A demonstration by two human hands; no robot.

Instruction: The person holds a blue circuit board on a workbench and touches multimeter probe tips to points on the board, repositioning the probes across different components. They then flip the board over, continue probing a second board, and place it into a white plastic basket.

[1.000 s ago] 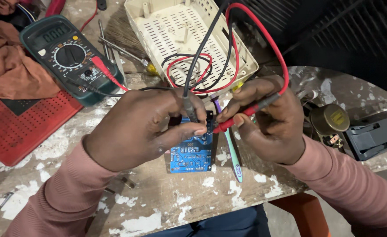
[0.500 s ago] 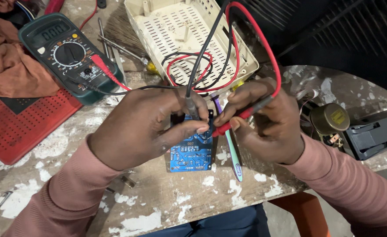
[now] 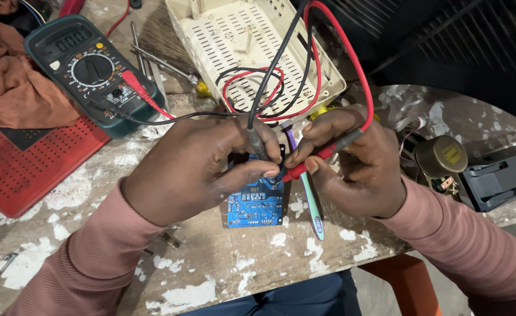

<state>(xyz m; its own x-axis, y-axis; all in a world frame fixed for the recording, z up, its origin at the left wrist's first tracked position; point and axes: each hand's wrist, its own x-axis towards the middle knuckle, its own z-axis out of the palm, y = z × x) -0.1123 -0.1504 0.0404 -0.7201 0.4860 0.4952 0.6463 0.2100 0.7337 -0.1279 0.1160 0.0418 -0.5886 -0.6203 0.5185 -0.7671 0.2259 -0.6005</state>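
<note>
A small blue circuit board (image 3: 256, 206) lies on the worn wooden table (image 3: 223, 263), partly under my hands. My left hand (image 3: 199, 167) pinches the black probe (image 3: 258, 143) between thumb and fingers, tip down on the board's upper edge. My right hand (image 3: 354, 161) grips the red probe (image 3: 313, 161), its tip pointing left at the same spot. Both leads run up over a cream plastic casing (image 3: 252, 47) and back to a dark green multimeter (image 3: 91, 70) at the upper left. The probe tips themselves are hidden by my fingers.
A toothbrush (image 3: 310, 205) lies just right of the board. A red perforated tray (image 3: 30, 169) and a brown cloth (image 3: 12, 93) sit at the left. A round brass-coloured part (image 3: 442, 155) and a black plastic piece (image 3: 503, 178) lie at the right. Screwdrivers (image 3: 158, 58) rest beside the meter.
Both hands stay on the board with the probes; only small shifts of the fingers and the view show.
</note>
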